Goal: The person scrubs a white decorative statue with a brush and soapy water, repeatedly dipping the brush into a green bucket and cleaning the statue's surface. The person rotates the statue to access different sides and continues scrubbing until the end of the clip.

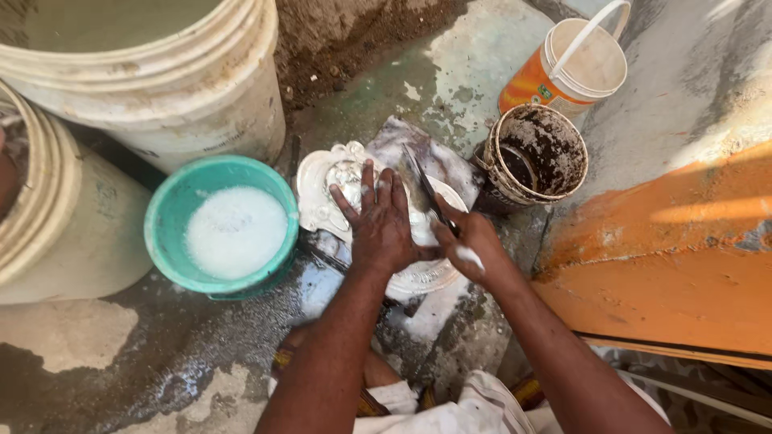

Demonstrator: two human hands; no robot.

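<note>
My left hand (pixel 379 221) lies flat, fingers spread, on a white ornate plaster cast (pixel 322 189) that rests on the wet concrete floor. My right hand (pixel 469 241) grips a dark flat blade (pixel 420 178), whose tip points up and left over the cast beside my left fingers. White paste sticks to my right hand. A grey cloth or sheet (pixel 434 157) lies under the cast's far side.
A teal bowl (pixel 173 209) of white foamy liquid stands left of the cast. Two big white buckets (pixel 161 96) crowd the left. A dirty dark-crusted tub (pixel 539 153) and an orange-and-white bucket (pixel 563 68) stand at right. An orange slab (pixel 667 257) borders the right.
</note>
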